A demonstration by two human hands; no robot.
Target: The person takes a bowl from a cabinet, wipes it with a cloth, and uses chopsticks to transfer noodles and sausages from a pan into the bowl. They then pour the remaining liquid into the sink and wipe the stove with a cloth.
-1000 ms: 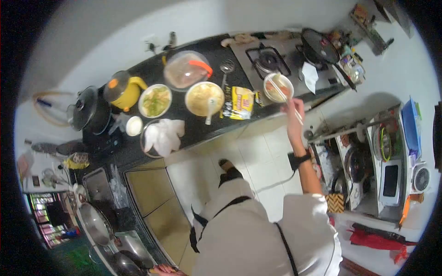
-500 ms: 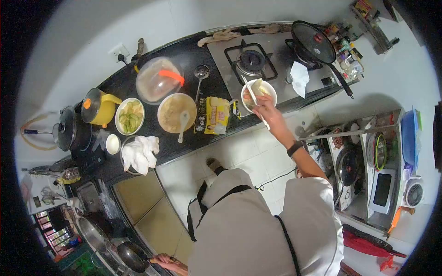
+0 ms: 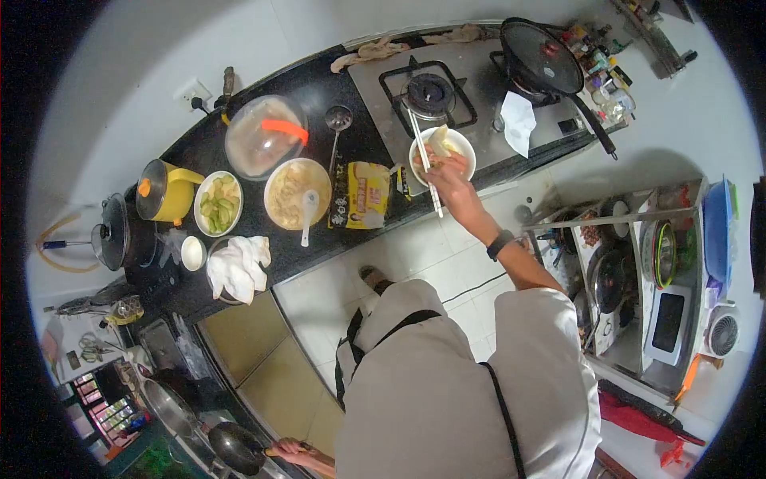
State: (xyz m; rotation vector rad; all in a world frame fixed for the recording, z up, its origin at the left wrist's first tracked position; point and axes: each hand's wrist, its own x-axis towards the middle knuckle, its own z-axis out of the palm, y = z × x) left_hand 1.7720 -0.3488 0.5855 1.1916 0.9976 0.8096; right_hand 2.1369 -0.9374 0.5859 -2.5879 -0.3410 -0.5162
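Note:
My right hand (image 3: 448, 177) is closed around a pair of white chopsticks (image 3: 420, 148). It is over the near side of a white bowl (image 3: 467, 144) at the edge of the steel stove; the bowl holds pale and orange food, partly hidden by the hand. At the lower left, my left hand (image 3: 292, 449) grips the wooden handle of a dark frying pan (image 3: 237, 449). A bare gas burner (image 3: 431, 96) lies just behind the bowl. Left of the stove are a yellow food packet (image 3: 367, 196) and a bowl of pale food (image 3: 278, 198) with a white spoon (image 3: 309, 217).
A lidded wok (image 3: 541, 64) sits on the right burner. Along the left counter stand a bowl of green slices (image 3: 219, 206), a yellow pot (image 3: 166, 191) and a white cloth (image 3: 239, 267). A shelf with a microwave (image 3: 669, 325) is at the right.
The view has shifted slightly. My right hand and the chopsticks have turned a little over the bowl, the chopsticks now more upright in the view. My left hand still holds the pan handle.

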